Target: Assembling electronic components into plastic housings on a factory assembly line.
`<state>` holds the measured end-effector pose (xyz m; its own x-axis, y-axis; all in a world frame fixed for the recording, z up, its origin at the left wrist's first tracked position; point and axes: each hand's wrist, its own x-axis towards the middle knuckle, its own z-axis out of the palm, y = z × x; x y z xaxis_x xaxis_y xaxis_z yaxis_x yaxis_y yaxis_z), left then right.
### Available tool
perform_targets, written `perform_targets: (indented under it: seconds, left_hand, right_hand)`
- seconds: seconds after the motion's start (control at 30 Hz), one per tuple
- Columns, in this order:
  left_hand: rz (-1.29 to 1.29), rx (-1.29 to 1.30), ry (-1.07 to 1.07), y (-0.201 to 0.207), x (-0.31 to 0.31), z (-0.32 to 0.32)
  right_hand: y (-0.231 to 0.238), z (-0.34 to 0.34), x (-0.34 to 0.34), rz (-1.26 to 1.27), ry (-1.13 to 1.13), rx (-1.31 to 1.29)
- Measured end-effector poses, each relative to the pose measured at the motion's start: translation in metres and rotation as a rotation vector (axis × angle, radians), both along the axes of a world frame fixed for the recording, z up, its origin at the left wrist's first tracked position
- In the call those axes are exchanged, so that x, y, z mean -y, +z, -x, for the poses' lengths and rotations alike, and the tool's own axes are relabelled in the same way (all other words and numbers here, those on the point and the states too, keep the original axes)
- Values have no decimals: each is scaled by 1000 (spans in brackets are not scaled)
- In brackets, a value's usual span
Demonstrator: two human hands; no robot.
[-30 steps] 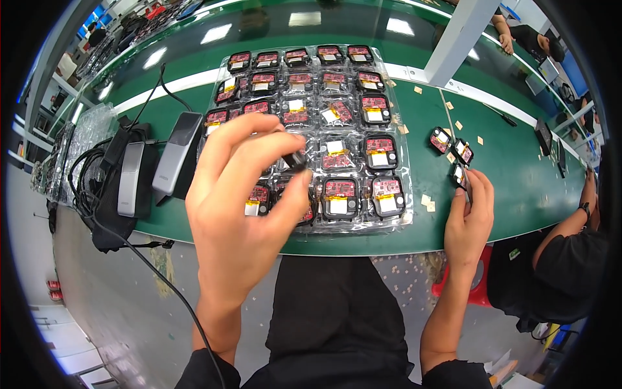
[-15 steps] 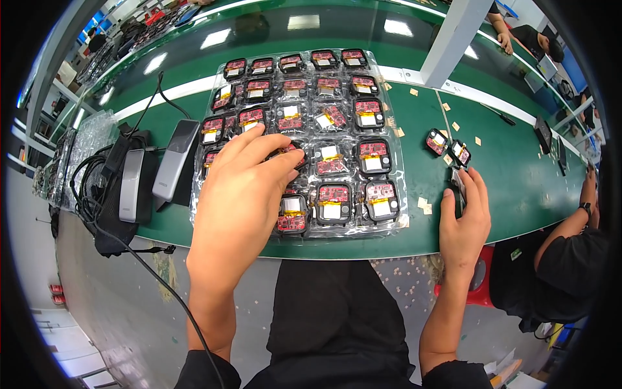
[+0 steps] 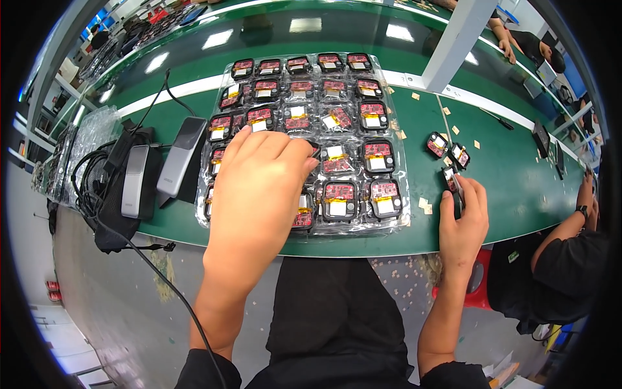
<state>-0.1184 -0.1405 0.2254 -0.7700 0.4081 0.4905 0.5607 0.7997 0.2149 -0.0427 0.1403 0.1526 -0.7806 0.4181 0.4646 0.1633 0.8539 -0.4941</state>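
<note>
A clear plastic tray [image 3: 403, 194] holds rows of small black square, watch-like cases, such as one [image 3: 340, 200] showing a red circuit board, a silver-white block and yellow tape. Over the tray's left-middle part is my left hand [image 3: 262, 185], its fingers curled down and together at a case [image 3: 315, 149]; the hand hides most of that case. My right hand [image 3: 465, 217] rests at the green bench's right side, thumb and fingers closed around another black case [image 3: 449, 176], held tilted on edge. Just beyond it lie two loose cases, one [image 3: 437, 144] left of the other [image 3: 460, 155].
Grey handheld devices [image 3: 181, 159] and black cables [image 3: 91, 175] lie left of the tray. Small beige squares [image 3: 424, 204] are scattered on the bench [image 3: 512, 194]. A white post [image 3: 453, 48] rises behind. At the right sits a co-worker [image 3: 551, 272] in black.
My left hand has moved slightly right, its fingers drawn closer together. The tray has shifted a little to the right. The case in my right hand has turned, showing more of its inside.
</note>
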Motion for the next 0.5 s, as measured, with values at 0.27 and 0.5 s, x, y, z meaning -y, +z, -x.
perform_targets:
  seconds: [0.27,0.5]
  left_hand:
    - [-2,-12,-9,-1,-4,-5]
    - [-57,-19,16,1,-12,-7]
  right_hand:
    - [0,-1,0,-6,6,-9]
    - [1,-2,0,-6,11,-3]
